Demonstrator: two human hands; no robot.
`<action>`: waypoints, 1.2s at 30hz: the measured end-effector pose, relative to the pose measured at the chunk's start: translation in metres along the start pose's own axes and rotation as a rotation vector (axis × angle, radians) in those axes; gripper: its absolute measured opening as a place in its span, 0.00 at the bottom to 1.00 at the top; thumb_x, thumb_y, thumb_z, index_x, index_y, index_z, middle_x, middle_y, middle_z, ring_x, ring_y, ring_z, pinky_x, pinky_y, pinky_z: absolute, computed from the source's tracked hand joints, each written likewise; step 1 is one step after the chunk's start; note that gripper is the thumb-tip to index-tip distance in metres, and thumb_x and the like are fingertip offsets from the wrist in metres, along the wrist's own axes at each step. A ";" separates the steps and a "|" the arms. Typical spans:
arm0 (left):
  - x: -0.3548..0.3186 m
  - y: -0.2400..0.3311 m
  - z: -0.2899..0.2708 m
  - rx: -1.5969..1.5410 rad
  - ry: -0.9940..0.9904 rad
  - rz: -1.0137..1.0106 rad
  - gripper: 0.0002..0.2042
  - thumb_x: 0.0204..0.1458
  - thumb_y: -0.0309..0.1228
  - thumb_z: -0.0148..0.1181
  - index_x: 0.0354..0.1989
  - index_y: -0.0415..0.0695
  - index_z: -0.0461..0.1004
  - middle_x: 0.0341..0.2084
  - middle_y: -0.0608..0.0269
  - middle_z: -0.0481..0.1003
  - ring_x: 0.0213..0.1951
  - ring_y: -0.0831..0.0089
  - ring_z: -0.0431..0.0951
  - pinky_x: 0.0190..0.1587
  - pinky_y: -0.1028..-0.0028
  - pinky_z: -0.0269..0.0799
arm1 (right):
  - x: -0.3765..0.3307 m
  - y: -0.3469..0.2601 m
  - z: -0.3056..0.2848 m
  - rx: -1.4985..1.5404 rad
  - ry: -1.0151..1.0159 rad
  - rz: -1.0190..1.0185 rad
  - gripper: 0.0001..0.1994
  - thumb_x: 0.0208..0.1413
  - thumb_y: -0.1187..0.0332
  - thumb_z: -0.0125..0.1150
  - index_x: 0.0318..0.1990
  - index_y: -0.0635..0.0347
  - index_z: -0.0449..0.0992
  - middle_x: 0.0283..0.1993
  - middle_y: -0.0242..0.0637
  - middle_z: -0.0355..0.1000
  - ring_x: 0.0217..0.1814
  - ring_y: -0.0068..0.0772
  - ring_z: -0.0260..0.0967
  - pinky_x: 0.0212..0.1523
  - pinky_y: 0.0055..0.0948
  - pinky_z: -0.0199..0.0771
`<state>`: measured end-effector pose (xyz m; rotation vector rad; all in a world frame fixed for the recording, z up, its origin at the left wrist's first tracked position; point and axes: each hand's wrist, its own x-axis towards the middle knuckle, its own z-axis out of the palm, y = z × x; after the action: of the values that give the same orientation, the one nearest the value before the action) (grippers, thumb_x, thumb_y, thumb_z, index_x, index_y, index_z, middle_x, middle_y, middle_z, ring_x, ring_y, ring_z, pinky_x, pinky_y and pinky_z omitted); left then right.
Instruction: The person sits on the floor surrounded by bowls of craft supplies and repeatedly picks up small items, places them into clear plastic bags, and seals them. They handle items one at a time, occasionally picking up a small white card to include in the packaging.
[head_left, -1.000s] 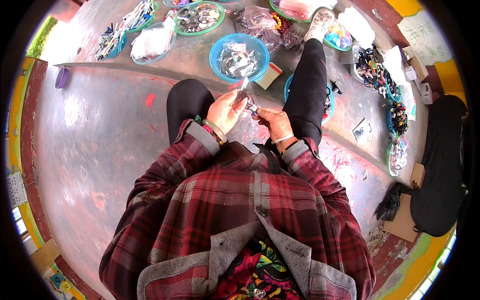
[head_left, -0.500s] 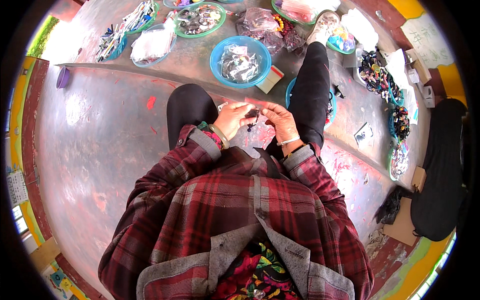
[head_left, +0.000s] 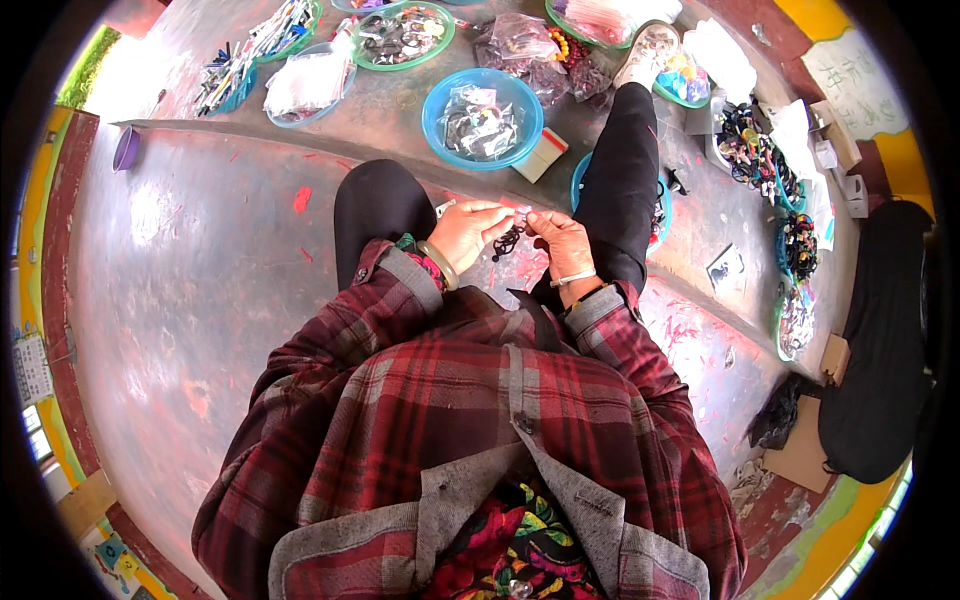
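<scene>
Between my knees, both hands meet at a small bundle of black cord (head_left: 508, 243), which hangs in loops below the fingertips. A pale, see-through piece (head_left: 521, 214), perhaps the top of a little plastic bag, shows above it. My left hand (head_left: 466, 236) pinches the left side of this piece with thumb and fingers. From the right, my right hand (head_left: 562, 245) closes its fingertips on the other side. Just ahead, a blue basin (head_left: 428, 128) holds several clear packets (head_left: 480, 125) with dark contents.
A cream box (head_left: 543, 158) lies beside the basin. Another blue basin (head_left: 577, 185) is partly hidden by my right leg. Green-rimmed trays (head_left: 405, 66) and plastic bags (head_left: 520, 50) stand farther off. Baskets of cords (head_left: 800, 245) line the right side; a purple cup (head_left: 126, 149) is far left.
The black cord, earlier bunched at the fingertips, now hangs lower and more in view. My fingertips have drawn closer together at the pale piece.
</scene>
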<state>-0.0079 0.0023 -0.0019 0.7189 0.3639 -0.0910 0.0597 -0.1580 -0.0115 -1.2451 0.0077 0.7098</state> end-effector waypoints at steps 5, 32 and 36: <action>-0.001 -0.005 -0.004 -0.038 0.005 0.004 0.09 0.52 0.22 0.48 0.38 0.27 0.67 0.39 0.49 0.70 0.43 0.64 0.72 0.48 0.72 0.69 | 0.005 0.004 0.001 -0.240 0.213 -0.238 0.03 0.47 0.73 0.58 0.27 0.62 0.75 0.27 0.30 0.71 0.25 0.18 0.62 0.26 0.17 0.61; -0.006 -0.015 0.002 1.141 -0.058 0.399 0.10 0.49 0.22 0.50 0.40 0.36 0.71 0.34 0.54 0.74 0.36 0.70 0.74 0.39 0.74 0.68 | -0.016 -0.015 0.030 -1.363 0.128 -0.973 0.04 0.40 0.71 0.55 0.19 0.57 0.68 0.23 0.37 0.65 0.28 0.43 0.65 0.28 0.38 0.65; -0.007 -0.014 0.004 1.251 -0.066 0.495 0.09 0.47 0.22 0.49 0.38 0.37 0.71 0.31 0.47 0.73 0.34 0.58 0.75 0.36 0.72 0.68 | -0.017 -0.015 0.032 -1.363 0.142 -0.914 0.04 0.39 0.70 0.56 0.20 0.58 0.68 0.23 0.38 0.65 0.28 0.45 0.65 0.28 0.39 0.65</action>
<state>-0.0156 -0.0115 -0.0052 2.0161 0.0109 0.1495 0.0424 -0.1410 0.0190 -2.3047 -1.0082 -0.3184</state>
